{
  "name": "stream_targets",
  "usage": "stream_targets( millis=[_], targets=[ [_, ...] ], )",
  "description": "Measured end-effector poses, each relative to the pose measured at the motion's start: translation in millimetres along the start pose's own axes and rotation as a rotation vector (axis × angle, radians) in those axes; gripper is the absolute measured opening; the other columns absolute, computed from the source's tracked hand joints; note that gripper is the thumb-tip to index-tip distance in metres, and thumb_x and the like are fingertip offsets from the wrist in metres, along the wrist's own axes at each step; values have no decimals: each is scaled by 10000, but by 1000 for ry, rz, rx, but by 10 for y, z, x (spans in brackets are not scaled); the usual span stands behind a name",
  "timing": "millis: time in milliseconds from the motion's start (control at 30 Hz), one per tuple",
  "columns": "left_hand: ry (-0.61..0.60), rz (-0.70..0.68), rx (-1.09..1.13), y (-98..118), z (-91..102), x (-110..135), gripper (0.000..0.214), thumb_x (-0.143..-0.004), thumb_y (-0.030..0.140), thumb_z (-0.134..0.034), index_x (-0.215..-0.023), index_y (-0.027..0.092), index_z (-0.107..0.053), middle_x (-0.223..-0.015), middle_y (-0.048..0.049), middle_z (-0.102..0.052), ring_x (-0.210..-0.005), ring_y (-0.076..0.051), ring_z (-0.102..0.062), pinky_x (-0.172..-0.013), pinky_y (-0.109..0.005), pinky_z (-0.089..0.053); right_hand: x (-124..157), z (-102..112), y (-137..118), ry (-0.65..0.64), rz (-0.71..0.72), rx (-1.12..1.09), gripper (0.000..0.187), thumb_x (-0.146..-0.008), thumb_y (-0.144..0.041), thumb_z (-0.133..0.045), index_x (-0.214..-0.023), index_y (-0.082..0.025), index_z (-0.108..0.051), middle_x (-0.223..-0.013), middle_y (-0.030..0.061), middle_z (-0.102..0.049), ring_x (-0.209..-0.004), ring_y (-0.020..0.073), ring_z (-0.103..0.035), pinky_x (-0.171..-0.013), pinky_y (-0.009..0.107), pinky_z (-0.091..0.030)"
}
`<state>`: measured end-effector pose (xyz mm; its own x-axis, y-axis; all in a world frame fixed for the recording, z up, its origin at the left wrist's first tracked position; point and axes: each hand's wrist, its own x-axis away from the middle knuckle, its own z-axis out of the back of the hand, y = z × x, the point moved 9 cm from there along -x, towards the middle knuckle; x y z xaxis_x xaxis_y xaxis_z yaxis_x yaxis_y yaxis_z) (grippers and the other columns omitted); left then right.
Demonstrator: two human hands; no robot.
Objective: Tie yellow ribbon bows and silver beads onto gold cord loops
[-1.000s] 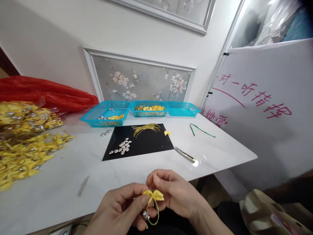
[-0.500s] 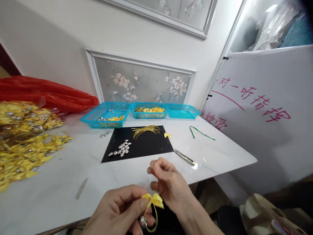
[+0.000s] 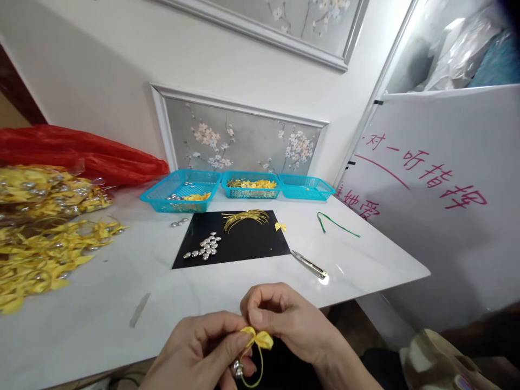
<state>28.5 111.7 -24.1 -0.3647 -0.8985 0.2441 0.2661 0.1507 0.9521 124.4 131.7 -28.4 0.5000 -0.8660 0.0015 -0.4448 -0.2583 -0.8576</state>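
Note:
My left hand (image 3: 207,349) pinches a small yellow ribbon bow (image 3: 265,340) between thumb and forefinger, low in the view. A thin gold cord (image 3: 261,371) loops down from the bow, and a silver bead (image 3: 236,369) hangs by the curled fingers of that hand. My right hand (image 3: 284,319) is closed, thumb and forefinger together at the bow's upper edge; its fingertips are partly hidden. Beyond the hands, a black mat (image 3: 239,249) carries silver beads (image 3: 209,246) and a bundle of gold cords (image 3: 246,218). Another yellow bow (image 3: 280,227) lies at the mat's right edge.
Three blue baskets (image 3: 306,190) stand along the wall. Thread snips (image 3: 309,264) and a green cord (image 3: 337,226) lie at right on the white table (image 3: 357,260). Yellow ribbon pieces with beads (image 3: 44,260) are heaped at left, near a red bag (image 3: 81,154).
My right hand has come down and left to the bow, its fingers now closing there. My left hand keeps its hold on the bow. The view has shifted slightly.

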Motion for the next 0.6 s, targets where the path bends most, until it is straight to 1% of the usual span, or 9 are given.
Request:
stream_targets(
  millis=[67,133,167,233,300,333,433,500,600],
  targets=[
    [-31,9,5,11,-51,8,320,-791,474,-702,-681,177,-747,-604,-5,-727,-434,-82,-505,-474,-197,-390,-30,50,-81,64,62,-18,372,-646,-329,-945,-636,-123,-636,-682,-15,-600,-566,57,-472,-522,172,-349],
    [-45,5,31,24,-85,17,317,-794,470,-702,-674,178,-735,-607,-9,-734,-429,-84,-516,-477,-199,-397,-58,143,-134,170,117,-77,369,-673,-328,-929,-644,-146,-609,-731,-33,-589,-618,58,-484,-531,149,-370],
    [-24,4,51,27,-74,20,316,-804,472,-697,-685,181,-733,-613,-11,-739,-431,-86,-524,-484,-201,-405,-69,186,-144,217,132,-115,365,-699,-344,-912,-669,-159,-599,-758,-36,-582,-654,64,-511,-526,139,-379],
    [55,-6,88,38,-6,23,318,-822,486,-690,-717,189,-731,-636,-12,-750,-435,-87,-536,-498,-204,-423,-92,233,-137,274,134,-194,373,-732,-386,-885,-723,-180,-575,-809,-34,-578,-711,79,-572,-485,129,-374],
    [94,-9,111,47,35,26,323,-820,506,-703,-742,194,-730,-670,-14,-764,-437,-87,-545,-505,-206,-438,-113,222,-119,282,118,-257,401,-727,-410,-887,-760,-188,-555,-834,-29,-592,-675,80,-595,-429,127,-339],
    [98,-10,122,54,40,28,328,-817,514,-708,-744,195,-729,-683,-14,-767,-436,-85,-546,-505,-206,-444,-120,200,-113,275,112,-282,417,-718,-411,-894,-775,-190,-546,-823,-32,-599,-618,68,-577,-412,126,-326],
    [105,-22,154,89,36,45,326,-810,515,-722,-737,197,-730,-696,-5,-758,-453,-83,-553,-513,-200,-470,-128,108,-119,237,119,-330,432,-735,-412,-887,-805,-202,-516,-699,-66,-584,-466,30,-459,-392,123,-312],
    [137,-26,180,107,41,69,319,-790,512,-744,-732,198,-741,-692,-7,-746,-521,-108,-588,-529,-197,-497,-128,51,-144,214,147,-345,418,-769,-405,-868,-813,-210,-500,-632,-88,-557,-425,22,-406,-391,121,-306],
    [195,-16,234,109,62,105,329,-736,523,-791,-691,202,-734,-691,-17,-739,-631,-143,-619,-568,-197,-533,-130,4,-192,203,195,-353,393,-828,-398,-828,-813,-217,-479,-613,-100,-547,-412,15,-383,-400,120,-305]
  ],
)
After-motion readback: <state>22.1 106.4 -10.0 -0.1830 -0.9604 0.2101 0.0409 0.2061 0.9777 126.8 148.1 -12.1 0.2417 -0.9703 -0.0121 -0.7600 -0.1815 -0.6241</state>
